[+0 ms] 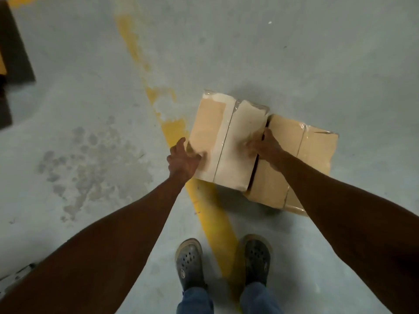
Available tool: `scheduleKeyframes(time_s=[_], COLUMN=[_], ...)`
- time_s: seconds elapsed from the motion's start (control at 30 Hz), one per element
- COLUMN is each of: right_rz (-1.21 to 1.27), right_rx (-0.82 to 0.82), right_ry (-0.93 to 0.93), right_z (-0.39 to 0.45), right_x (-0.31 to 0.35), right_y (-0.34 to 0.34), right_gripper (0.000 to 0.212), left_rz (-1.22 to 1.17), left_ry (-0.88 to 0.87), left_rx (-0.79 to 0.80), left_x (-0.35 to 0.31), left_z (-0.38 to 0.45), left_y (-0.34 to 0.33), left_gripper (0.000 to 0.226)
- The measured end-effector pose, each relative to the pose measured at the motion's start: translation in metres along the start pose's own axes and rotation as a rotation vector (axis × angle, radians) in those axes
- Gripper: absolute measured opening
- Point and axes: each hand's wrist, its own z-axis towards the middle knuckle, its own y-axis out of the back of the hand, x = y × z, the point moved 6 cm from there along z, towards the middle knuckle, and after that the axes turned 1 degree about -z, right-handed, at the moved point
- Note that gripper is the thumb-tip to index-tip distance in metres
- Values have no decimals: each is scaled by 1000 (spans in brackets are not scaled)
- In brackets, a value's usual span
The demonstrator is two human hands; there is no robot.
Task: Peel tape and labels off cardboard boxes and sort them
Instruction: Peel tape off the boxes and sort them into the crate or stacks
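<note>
- Two cardboard boxes on the grey concrete floor [294,53], side by side and touching; both sealed, clear tape glinting at their edges.
- Left box [204,130] standing proud of the right box [317,152], near edge over the yellow floor line [213,214]; apparently tipped or lifted, though blur prevents certainty.
- Wide pale strip [229,141] along the left box's centre seam; probably tape or a torn paper layer, not resolvable.
- Left hand [183,160] clasped around the near-left corner of the left box, thumb up along the side, fingers blurred across the top face. Likely bracing the box from that side.
- Right hand [265,145] hooked over the right edge of the same box, fingers curled into the gap between the two boxes. Likely purpose: separating it from its neighbour and holding it from both sides for handling.
- Peeling judged not yet started on the right box; tape there looks intact.
- Two grey clogs [189,261] planted astride the yellow line, just short of the boxes.
</note>
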Motion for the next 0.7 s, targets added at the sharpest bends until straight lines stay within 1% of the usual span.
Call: scheduleKeyframes(time_s=[0.03, 0.07, 0.1, 0.13, 0.2, 0.27, 0.37, 0.43, 0.53, 0.6, 0.7], right_rz=[13, 17, 18, 13, 44, 56, 90, 150, 256, 288, 274], right_rx=[-34, -56, -69, -81, -88, -139, -146, -142, -134, -123, -148], right_ry=[-15, -32, -51, -77, -112, -136, -184, -213, -174, -136, -26], right_z=[10, 18, 25, 32, 41, 49, 63, 50, 9, -25, -86], right_x=[-3, -7, -10, -15, -19, -24, -39, -37, -14, 4, 41], right_y=[-1, -3, -5, -8, -14, -15, -15, -18, -25, -30, -30], right_gripper=[18, 17, 21, 31, 58, 82, 104, 110, 111, 113, 123], left_rz=[4, 0, -7, -9, -22, -61, -113, -133, -246, -305, -316], left_ry=[34, 69, 93, 105, 102, 93, 99, 90, 39, 2, -65], left_rx=[10, 32, 57, 82, 114, 102, 74, 69, 45, 27, 0], left_x=[2, 5, 9, 14, 21, 27, 38, 50, 63, 55, 29], left_z=[12, 24, 34, 43, 55, 60, 56, 49, 23, -10, -67], left_y=[-6, -12, -19, -25, -35, -39, -36, -29, -5, 21, 64], left_gripper=[88, 92, 95, 96, 92, 89, 83, 82, 85, 85, 83])
